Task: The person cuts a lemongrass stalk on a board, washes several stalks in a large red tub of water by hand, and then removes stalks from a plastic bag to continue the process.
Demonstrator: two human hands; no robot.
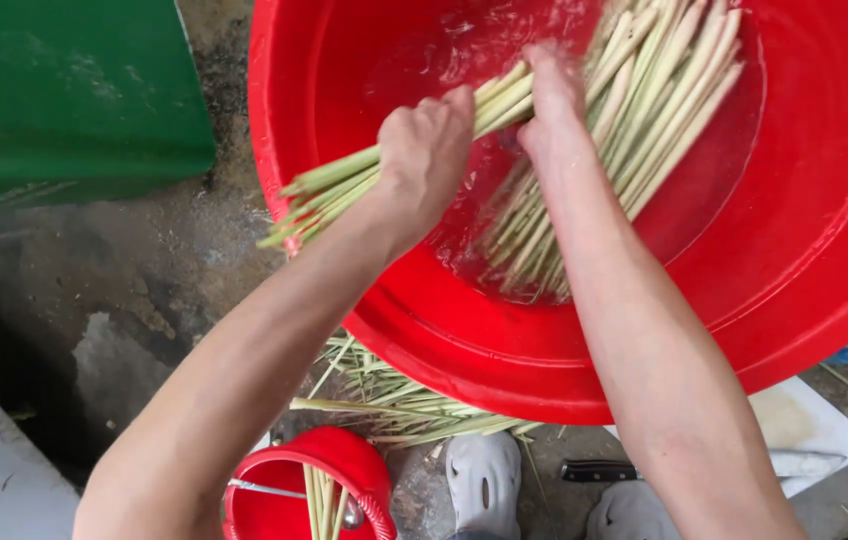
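Wet concrete floor [124,300], green bin [64,90] at 10 o'clock. Your left hand [426,150] is closed around a stalk bundle [344,185] over the red tub's [814,300] rim. Your right hand [549,100] grips the same bundle; loose stalks [664,90] soak at 1 o'clock.

A green plastic crate [64,95] is sitting upper left; a small red bucket [309,487], black-handled knife [599,470] and white cutting board [814,425] are lying along the bottom.

Open water [424,60] left (stalks [644,110] right)
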